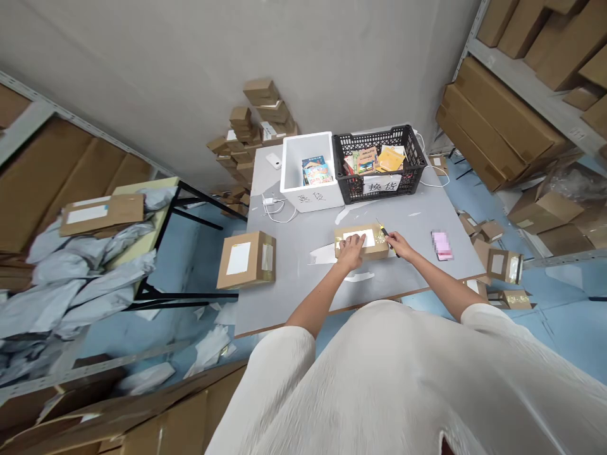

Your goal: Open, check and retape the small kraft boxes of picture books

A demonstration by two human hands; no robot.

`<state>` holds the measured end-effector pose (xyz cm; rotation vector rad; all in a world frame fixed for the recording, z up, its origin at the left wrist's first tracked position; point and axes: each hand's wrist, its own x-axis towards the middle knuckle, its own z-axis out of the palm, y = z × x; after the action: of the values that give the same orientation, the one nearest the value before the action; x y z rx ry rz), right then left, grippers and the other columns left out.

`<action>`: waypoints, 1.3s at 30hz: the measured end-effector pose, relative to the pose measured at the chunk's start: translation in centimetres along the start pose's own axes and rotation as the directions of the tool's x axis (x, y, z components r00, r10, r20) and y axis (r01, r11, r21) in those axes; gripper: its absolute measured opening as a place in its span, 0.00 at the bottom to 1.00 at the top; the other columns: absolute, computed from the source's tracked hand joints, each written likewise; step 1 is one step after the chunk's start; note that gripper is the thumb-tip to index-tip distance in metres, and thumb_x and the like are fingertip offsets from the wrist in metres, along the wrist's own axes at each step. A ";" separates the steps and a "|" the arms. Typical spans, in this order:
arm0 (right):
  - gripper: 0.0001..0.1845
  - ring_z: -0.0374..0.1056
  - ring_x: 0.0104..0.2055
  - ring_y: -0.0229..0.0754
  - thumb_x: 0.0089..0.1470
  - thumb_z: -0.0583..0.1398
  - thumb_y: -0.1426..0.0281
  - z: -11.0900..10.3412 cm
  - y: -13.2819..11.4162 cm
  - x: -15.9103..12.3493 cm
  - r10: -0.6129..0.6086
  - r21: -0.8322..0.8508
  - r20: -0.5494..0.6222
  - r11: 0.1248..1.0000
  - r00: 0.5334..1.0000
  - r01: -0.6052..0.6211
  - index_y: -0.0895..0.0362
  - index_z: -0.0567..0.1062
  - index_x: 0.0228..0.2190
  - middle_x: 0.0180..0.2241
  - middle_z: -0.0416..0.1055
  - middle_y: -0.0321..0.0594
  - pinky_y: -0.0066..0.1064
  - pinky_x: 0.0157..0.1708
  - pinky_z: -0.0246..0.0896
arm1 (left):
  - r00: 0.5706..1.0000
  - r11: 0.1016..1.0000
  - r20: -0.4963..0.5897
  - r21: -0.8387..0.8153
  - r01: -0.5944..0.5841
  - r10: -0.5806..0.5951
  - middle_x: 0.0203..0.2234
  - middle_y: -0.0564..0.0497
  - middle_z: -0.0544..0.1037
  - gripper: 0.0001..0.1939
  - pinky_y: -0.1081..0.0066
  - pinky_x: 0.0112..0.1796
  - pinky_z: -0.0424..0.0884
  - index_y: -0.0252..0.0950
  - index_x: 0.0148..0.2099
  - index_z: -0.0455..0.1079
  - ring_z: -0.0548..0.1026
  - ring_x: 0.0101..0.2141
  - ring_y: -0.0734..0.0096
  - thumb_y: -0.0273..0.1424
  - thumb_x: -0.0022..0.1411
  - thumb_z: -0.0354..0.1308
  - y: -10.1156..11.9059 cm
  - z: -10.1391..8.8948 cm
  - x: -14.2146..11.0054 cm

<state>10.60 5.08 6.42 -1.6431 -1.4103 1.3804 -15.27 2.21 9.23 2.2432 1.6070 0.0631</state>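
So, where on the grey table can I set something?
Bare grey lies right of the tall brown cardboard box, and between the black plastic crate and the pink rectangular item. Crowded: the far side, with crate and white foam box; centre, with low brown carton.

Surface (298, 259): grey. Open bin (313, 197): white, black lettering. Crate (348, 189): black, lattice-patterned. Taped carton (380, 253): brown, white label. Cutter (384, 230): yellow and black. Floor (187, 246): blue.
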 end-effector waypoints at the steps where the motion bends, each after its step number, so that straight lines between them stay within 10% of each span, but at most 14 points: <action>1: 0.20 0.74 0.42 0.44 0.61 0.61 0.47 0.1 -0.1 -0.2 0.001 0.012 0.017 1.000 1.000 -0.001 0.50 0.71 0.39 0.42 0.78 0.39 0.36 0.44 0.73 | 1.000 1.000 -0.005 -0.003 -0.010 0.010 0.69 0.37 0.66 0.48 0.43 0.69 0.56 0.44 0.78 0.56 0.63 0.68 0.41 0.26 0.58 0.66 0.4 0.0 -0.1; 8: 0.24 0.78 0.41 0.45 0.61 0.62 0.44 -3.0 -0.6 -1.0 0.013 0.081 0.106 0.996 0.994 -0.022 0.52 0.75 0.39 0.41 0.81 0.43 0.32 0.37 0.72 | 0.994 0.993 0.001 -0.045 -0.109 0.109 0.67 0.37 0.69 0.38 0.47 0.68 0.59 0.44 0.75 0.61 0.67 0.67 0.42 0.36 0.67 0.67 3.2 0.2 1.4; 17: 0.19 0.74 0.29 0.40 0.66 0.64 0.50 -9.5 -0.6 -1.4 -0.083 -0.244 0.184 0.961 0.979 0.128 0.54 0.80 0.42 0.35 0.81 0.39 0.30 0.34 0.70 | 0.998 0.998 0.058 0.049 -0.043 0.040 0.65 0.37 0.71 0.37 0.50 0.66 0.58 0.42 0.74 0.58 0.71 0.64 0.46 0.28 0.67 0.65 4.9 0.3 3.0; 30: 0.19 0.75 0.52 0.55 0.71 0.56 0.65 -10.1 -3.7 4.4 -0.170 -0.785 0.428 0.417 0.887 0.459 0.50 0.85 0.53 0.50 0.82 0.50 0.39 0.49 0.60 | 1.000 0.998 -0.004 0.058 -0.006 0.006 0.62 0.39 0.70 0.32 0.46 0.74 0.46 0.41 0.67 0.64 0.77 0.57 0.51 0.26 0.64 0.67 5.3 1.5 2.8; 39: 0.17 0.73 0.44 0.51 0.69 0.57 0.61 -9.1 -2.8 4.6 -0.101 -0.702 0.444 0.579 0.890 0.416 0.48 0.86 0.45 0.43 0.82 0.45 0.37 0.45 0.60 | 0.999 0.999 -0.033 0.031 -0.022 0.023 0.63 0.42 0.69 0.34 0.44 0.73 0.47 0.45 0.68 0.62 0.76 0.60 0.50 0.27 0.64 0.68 4.6 2.2 2.5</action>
<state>17.66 11.99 10.19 -1.5631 -2.6568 0.9308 -9.71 2.63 8.27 2.2953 1.6110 0.0826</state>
